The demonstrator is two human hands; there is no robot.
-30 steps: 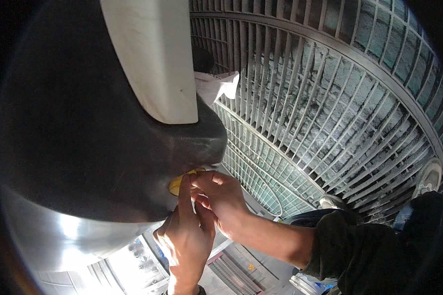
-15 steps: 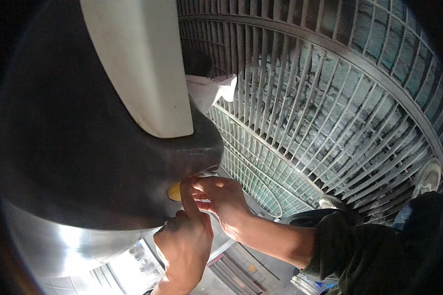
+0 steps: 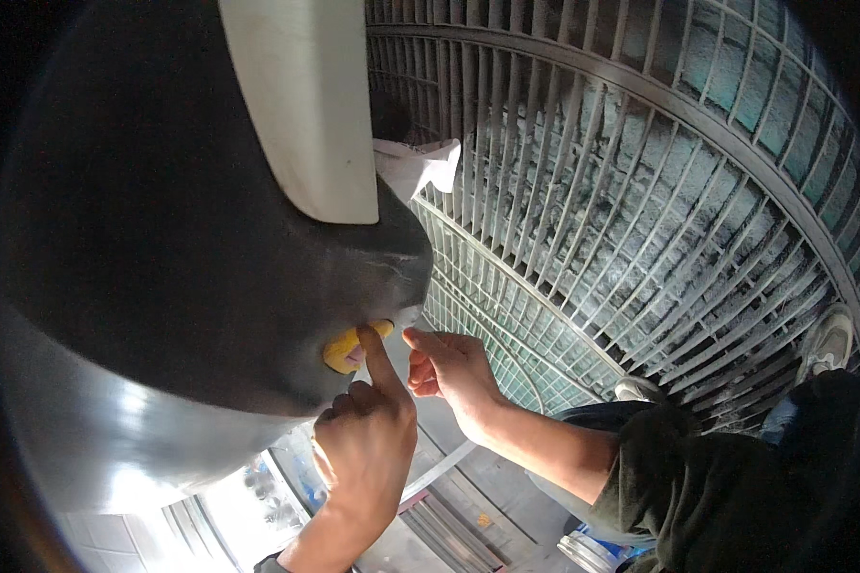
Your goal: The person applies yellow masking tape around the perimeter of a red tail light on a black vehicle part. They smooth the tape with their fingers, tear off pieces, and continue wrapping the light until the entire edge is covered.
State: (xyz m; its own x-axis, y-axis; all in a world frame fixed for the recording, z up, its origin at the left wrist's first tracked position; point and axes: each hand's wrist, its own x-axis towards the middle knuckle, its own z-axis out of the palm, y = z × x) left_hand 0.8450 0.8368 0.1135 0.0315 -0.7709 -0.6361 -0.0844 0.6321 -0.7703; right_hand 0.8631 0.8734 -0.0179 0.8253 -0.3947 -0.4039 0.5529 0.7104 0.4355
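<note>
A yellow oval patch [image 3: 339, 355] with a small purplish mark sits on a large dark curved panel [image 3: 210, 258], near its lower right edge. My left hand [image 3: 365, 444] reaches up from below, its index finger stretched out and touching the patch while the other fingers curl in. Just to the right, my right hand [image 3: 459, 374] is apart from the panel. Its thumb and index finger are pinched together and the other fingers are folded; anything between the fingertips is too small to make out.
A pale smooth strip [image 3: 315, 124] runs down the dark panel from above. Behind stands a metal grille [image 3: 583, 162] against a rough whitish-green surface. A white sheet [image 3: 419, 167] pokes out beside the panel. Shoes [image 3: 828, 339] and a white-and-blue container [image 3: 591, 552] are at the right.
My right hand has drawn away from the left hand and the patch, toward the right. More of the yellow patch now shows. The panel has shifted upward in view.
</note>
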